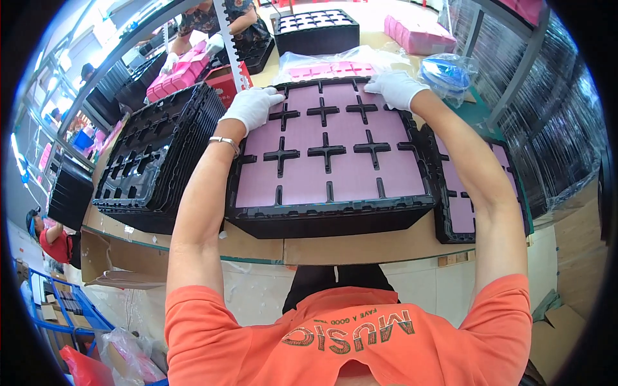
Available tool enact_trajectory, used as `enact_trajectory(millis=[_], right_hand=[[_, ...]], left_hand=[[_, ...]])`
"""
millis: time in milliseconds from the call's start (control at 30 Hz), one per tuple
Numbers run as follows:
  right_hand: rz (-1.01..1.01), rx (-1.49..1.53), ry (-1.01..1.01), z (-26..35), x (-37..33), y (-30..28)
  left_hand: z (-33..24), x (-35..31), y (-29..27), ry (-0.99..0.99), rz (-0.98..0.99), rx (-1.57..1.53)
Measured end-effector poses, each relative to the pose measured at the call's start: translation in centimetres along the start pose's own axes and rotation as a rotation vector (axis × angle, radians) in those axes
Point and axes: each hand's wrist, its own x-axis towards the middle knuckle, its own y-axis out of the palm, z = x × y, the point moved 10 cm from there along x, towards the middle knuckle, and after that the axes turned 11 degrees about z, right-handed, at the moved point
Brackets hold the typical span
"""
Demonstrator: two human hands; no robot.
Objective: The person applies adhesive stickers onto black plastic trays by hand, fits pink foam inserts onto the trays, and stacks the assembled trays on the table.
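In front of me, a black plastic tray [331, 210] with cross-shaped dividers sits on what looks like a stack of the same trays. Flat pink pieces [347, 132] fill its compartments. My left hand [251, 109], in a white glove, grips the far left corner, its fingers bent over the rim. At the far right corner, my right hand [394, 90], gloved too, holds the rim with fingertips partly hidden. Just beyond the tray's far edge lies a pink divided bundle [328, 72] under clear plastic film.
A tall stack of black trays [154, 154] stands at left, and a lower tray with pink pieces [460, 215] at right. Blue round items [444, 76] in plastic lie behind it. Farther back are another tray stack [317, 40], a pink package [418, 35] and a co-worker's gloved hands [214, 44].
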Motion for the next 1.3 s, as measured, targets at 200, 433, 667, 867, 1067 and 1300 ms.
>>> enact_trajectory(millis=[200, 433, 667, 867, 1067, 1300], right_hand=[[0.141, 0.057, 0.404, -3.0, -8.1, -3.1], [0.176, 1.457, 0.81, 0.5, -15.3, 0.5], [0.182, 1.585, 0.861, 1.6, -15.1, 1.5], [0.222, 1.455, 0.864, 1.3, -14.6, 0.9], [0.222, 1.161, 0.832, -1.9, -14.2, 0.3], [0.028, 1.203, 0.919, -11.5, -26.4, -3.5]], left_hand=[[3.2, -6.5, -4.6, -0.29, -0.054, -0.035], [6.2, -15.5, 3.0, -0.72, 0.16, -1.188], [6.0, -16.4, 4.0, -0.724, 0.074, -1.419], [6.4, -16.3, 4.8, -0.723, 0.033, -1.424], [6.1, -14.9, 2.6, -0.587, -0.05, -1.468], [0.9, -2.6, -7.5, -0.117, 0.039, -1.397]])
